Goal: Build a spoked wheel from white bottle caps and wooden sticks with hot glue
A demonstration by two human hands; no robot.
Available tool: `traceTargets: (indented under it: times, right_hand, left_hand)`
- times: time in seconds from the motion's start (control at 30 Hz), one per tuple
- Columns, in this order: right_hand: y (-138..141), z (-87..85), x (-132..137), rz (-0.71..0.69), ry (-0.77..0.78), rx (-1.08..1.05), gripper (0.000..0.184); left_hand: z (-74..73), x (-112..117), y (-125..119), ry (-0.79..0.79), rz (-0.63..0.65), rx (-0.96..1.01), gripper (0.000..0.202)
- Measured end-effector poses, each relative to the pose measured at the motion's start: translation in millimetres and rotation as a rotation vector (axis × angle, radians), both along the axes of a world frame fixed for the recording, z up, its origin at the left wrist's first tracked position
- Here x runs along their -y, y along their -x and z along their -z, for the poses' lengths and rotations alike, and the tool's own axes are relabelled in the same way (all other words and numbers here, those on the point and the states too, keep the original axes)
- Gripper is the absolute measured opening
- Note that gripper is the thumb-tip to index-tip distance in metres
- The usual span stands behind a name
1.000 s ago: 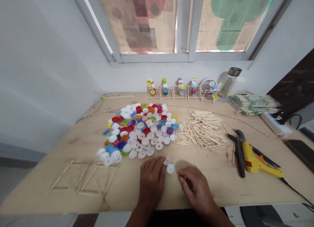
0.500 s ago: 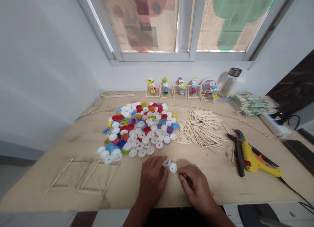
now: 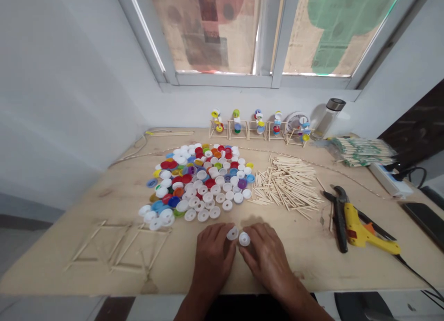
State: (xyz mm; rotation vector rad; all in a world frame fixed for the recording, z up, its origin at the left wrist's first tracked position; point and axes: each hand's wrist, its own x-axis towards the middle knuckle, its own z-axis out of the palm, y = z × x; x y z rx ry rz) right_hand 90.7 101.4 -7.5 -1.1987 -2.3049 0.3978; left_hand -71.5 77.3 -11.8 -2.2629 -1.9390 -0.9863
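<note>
A white bottle cap [image 3: 232, 233] with a hole in its middle is tilted at the fingertips of my left hand [image 3: 213, 249], which is closed on it. Right beside it, a second white bottle cap [image 3: 244, 239], also with a centre hole, is gripped between the thumb and fingers of my right hand [image 3: 266, 250]. Both hands rest low over the table near its front edge, the caps side by side between them. Just beyond lies a spread of loose bottle caps [image 3: 215, 190] in white, red, blue and other colours.
Short wooden sticks [image 3: 287, 182] lie heaped right of the caps. A yellow glue gun [image 3: 357, 228] and black-handled cutters [image 3: 340, 224] are at the right. Two stick frames [image 3: 126, 267] stand at left. Stick stands with coloured caps [image 3: 237, 126] line the back, near a bottle [image 3: 328, 120].
My right hand has moved left and closed on the second cap. The cap at my left fingertips has turned and shows more of its face. The view has shifted slightly.
</note>
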Motion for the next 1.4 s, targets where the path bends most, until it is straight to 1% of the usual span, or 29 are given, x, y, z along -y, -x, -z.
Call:
traceTargets:
  times: [0.1,0.23,0.33,0.47,0.53,0.7,0.8,0.9,1.13,1.27,1.4]
  right_hand:
    - [4,2.7,-4,0.004,-0.019,0.066,0.015]
    - [3,4.1,-12,0.026,-0.068,0.079,0.013]
    - [3,4.3,-14,0.021,-0.071,0.077,0.016]
    - [2,4.0,-12,0.018,-0.039,0.048,0.024]
    - [0,2.8,-11,0.017,-0.023,0.024,0.027]
    - [-10,-0.2,-9,0.015,-0.029,-0.027,0.024]
    - [-18,0.9,-7,0.026,-0.059,-0.034,0.026]
    - [-25,2.6,-6,0.042,-0.076,-0.038,0.027]
    - [-31,-0.4,-19,0.058,-0.055,-0.032,0.027]
    - [-28,-3.9,-28,0.042,-0.052,-0.01,0.026]
    - [-23,-8.2,-40,0.022,-0.07,0.013,0.024]
  left_hand:
    - [1.1,1,2,0.002,-0.004,-0.02,0.022]
    - [1.2,-1,0,-0.002,0.016,-0.028,0.025]
    - [2.3,-2,-1,-0.019,0.028,-0.028,0.026]
    - [6.0,-2,2,-0.039,0.032,-0.032,0.027]
    - [8.3,-1,6,-0.042,0.009,-0.039,0.027]
    - [14.7,-3,18,-0.072,-0.098,-0.07,0.024]
    - [17.2,-7,23,-0.069,-0.136,-0.069,0.025]
    - [16.5,-10,25,-0.076,-0.148,-0.054,0.025]
    - [9.5,-4,14,-0.093,-0.1,0.007,0.022]
    - [9.9,1,8,-0.076,-0.051,0.031,0.022]
    - [9.6,3,2,-0.053,0.02,0.007,0.026]
